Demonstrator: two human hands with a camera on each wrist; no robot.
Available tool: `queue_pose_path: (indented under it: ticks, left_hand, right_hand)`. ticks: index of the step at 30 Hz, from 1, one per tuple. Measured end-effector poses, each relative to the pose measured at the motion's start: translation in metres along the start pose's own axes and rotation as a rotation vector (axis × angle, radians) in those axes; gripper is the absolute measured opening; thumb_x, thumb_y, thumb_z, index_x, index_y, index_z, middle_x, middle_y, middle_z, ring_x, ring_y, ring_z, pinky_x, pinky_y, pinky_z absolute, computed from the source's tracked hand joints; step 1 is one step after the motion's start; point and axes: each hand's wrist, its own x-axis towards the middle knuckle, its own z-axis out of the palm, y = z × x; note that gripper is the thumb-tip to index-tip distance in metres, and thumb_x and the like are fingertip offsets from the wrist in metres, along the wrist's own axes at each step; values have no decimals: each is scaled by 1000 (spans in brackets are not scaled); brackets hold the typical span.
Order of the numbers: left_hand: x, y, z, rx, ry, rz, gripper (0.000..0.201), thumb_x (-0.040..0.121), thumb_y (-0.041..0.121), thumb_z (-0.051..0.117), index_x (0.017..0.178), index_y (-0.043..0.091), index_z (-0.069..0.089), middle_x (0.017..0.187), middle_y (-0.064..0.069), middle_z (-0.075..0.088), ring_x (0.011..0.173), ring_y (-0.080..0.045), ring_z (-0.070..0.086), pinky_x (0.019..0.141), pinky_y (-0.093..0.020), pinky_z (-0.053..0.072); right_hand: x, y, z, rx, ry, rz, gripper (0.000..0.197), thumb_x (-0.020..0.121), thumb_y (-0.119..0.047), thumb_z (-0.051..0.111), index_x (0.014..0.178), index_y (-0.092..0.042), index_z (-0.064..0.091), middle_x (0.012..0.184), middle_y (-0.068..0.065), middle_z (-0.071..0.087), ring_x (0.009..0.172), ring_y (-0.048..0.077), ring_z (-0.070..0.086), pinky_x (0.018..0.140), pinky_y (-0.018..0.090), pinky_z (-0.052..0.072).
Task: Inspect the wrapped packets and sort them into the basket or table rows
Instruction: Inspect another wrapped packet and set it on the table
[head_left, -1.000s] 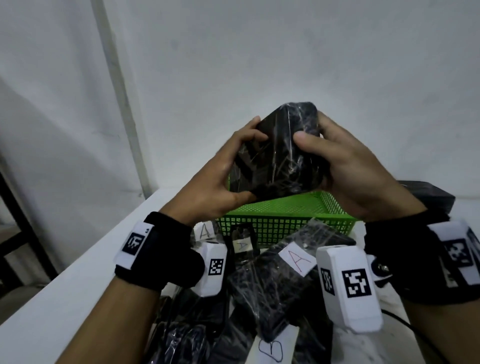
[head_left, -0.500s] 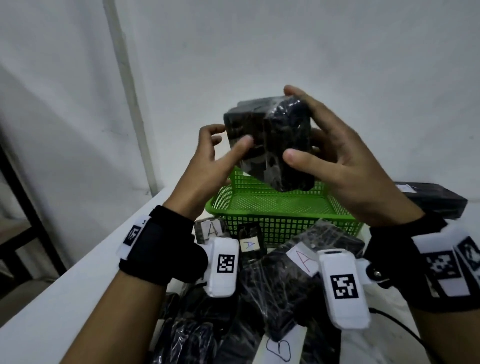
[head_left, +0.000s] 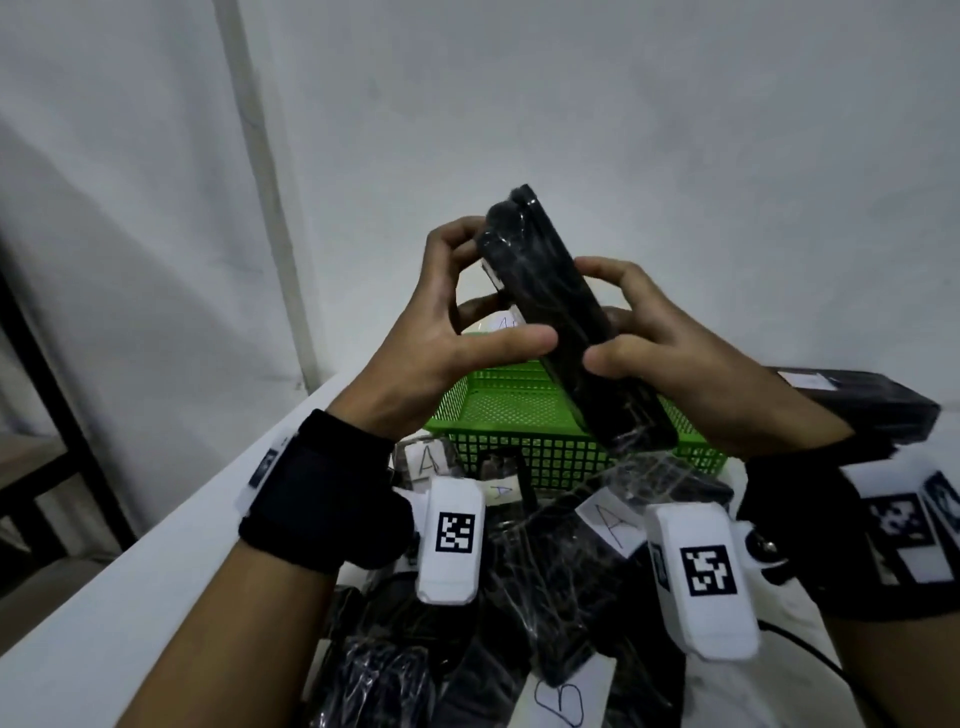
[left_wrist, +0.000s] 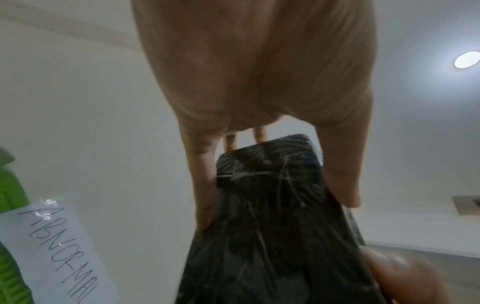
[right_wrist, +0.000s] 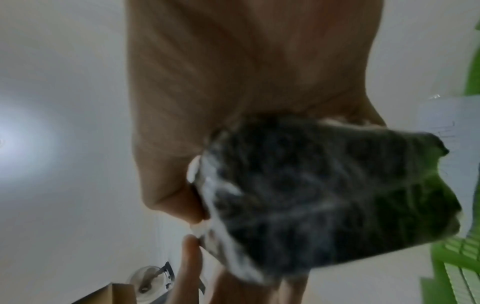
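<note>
A second ago we had the packet (head_left: 566, 322) broadside to us, cupped between both palms; half a second ago it stood upright with its wide face toward us. Now it has been turned again, so that we look along its narrow edge, tilted with the top end leaning away to the left and the lower end dipping toward the right. The left hand (head_left: 447, 332) pinches it with the thumb on the near side and curled fingers behind the upper end; the right hand (head_left: 670, 348) grips the lower half, thumb in front, fingers wrapped behind. We read this as inspection under way: several sides have been shown in turn, and no verdict has been acted on, since the packet is held in the air above the green basket (head_left: 519, 415), not in it.

That basket carries a paper label reading ABNORMAL (legible only in the left wrist view) (left_wrist: 59, 253), so we judge a faulty packet would go there and a sound one to the rows.

Below our wrists the white table (head_left: 156, 587) holds a heap of other wrapped packets (head_left: 530, 587), with paper slips marked A (head_left: 610, 522) and B (head_left: 558, 704) among them. A dark box (head_left: 857, 410) lies at the far right. The room is plain: a pale wall (head_left: 675, 130) and a dark frame at the left edge.
</note>
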Motion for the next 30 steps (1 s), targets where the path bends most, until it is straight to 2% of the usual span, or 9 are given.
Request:
queue_pose_path:
  ticks: [3,6,10,13,18,21,24,27,30]
  left_hand:
    - [0,6,6,-150,33,-17,53,90,32,63,134,20,37,136,-4,47,117,-23,63,83,-50,58]
    - [2,11,7,-270,128,-55,61,93,50,48,136,8,39,132,-19,49,120,-34,57,91,-58,54]
    - [1,13,3,-389,144,-130,46,96,41,40,127,11,54,112,-11,61,99,-23,59,75,-34,52]
    - [-1,8,-3,-381,87,-158,33,99,34,35,106,15,62,90,-1,69,79,-15,65,62,-31,56]
    - [-1,8,-7,-179,144,-5,37,94,24,59,129,22,49,117,-2,63,97,-19,69,66,-36,60]
    - [-1,8,-3,-6,153,108,46,84,11,75,124,22,54,126,0,61,98,-18,72,73,-34,59]
    - [-1,6,7,116,120,141,43,82,18,76,121,21,58,127,2,63,106,-19,70,82,-36,58]
    - [-2,6,10,71,83,105,29,92,22,58,120,18,59,122,4,62,110,-16,68,77,-30,58]
    - [-4,5,12,45,52,90,34,92,22,54,124,13,58,120,5,61,110,-23,69,81,-30,58]
  right_hand:
    - [-2,-3,0,-81,36,-41,80,65,-44,66,139,-46,35,130,-9,61,106,8,69,85,31,57]
    - [-3,-5,3,-153,44,-92,79,72,-29,72,138,-41,30,138,-15,49,110,-6,63,80,16,54]
    - [-4,-2,2,-280,2,-160,105,69,-33,91,146,-44,22,155,-15,34,125,-24,42,91,-1,39]
    - [-4,-1,1,-327,8,-168,116,61,-46,90,151,-52,17,163,-20,24,144,-16,23,103,4,29]
    - [-4,3,-7,-425,149,-82,117,62,-48,86,153,-58,13,161,-32,15,141,-15,12,106,12,18]
    - [-7,-3,-6,-231,86,-63,98,71,-59,83,148,-64,23,151,-39,28,145,-8,26,114,23,30]
    - [-3,-6,2,-107,91,-140,73,86,-46,67,151,-50,35,149,-27,46,136,0,50,109,29,47]
    - [-1,-5,6,-193,147,-218,57,97,-23,60,150,-34,45,142,-16,59,125,1,60,101,29,54]
    - [1,-5,4,-400,323,-331,47,100,-16,44,146,-26,53,121,-11,70,107,8,68,89,34,57]
